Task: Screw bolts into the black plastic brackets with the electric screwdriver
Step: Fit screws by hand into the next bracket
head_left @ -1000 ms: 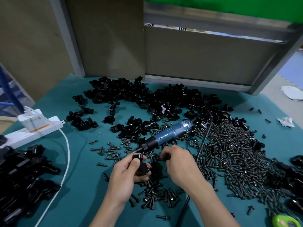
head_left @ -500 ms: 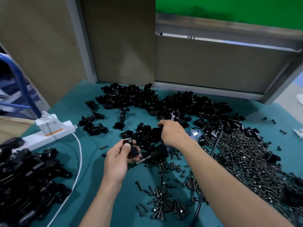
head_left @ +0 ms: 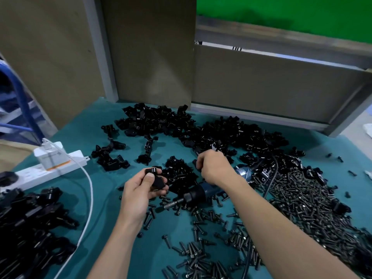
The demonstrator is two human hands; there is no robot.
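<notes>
Bolts (head_left: pixel 193 256), dark flanged-head metal, lie scattered nearest on teal mat (head_left: pixel 106 190). Next, left hand (head_left: pixel 138 190) grips one glossy black bracket (head_left: pixel 156 179), thumb on top; electric screwdriver (head_left: pixel 197 195) lies flat beside it, long axis lower-left to upper-right, steel bit pointing lower-left, blue body under the right wrist. Farther, right hand (head_left: pixel 213 168) is at bracket pile (head_left: pixel 211 133), fingers curled, can't tell whether they pinch anything.

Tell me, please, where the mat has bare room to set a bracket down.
Bare mat lies between the white cable and the left hand; a smaller patch sits beyond the power strip. Bolts crowd the right, brackets the back.
</notes>
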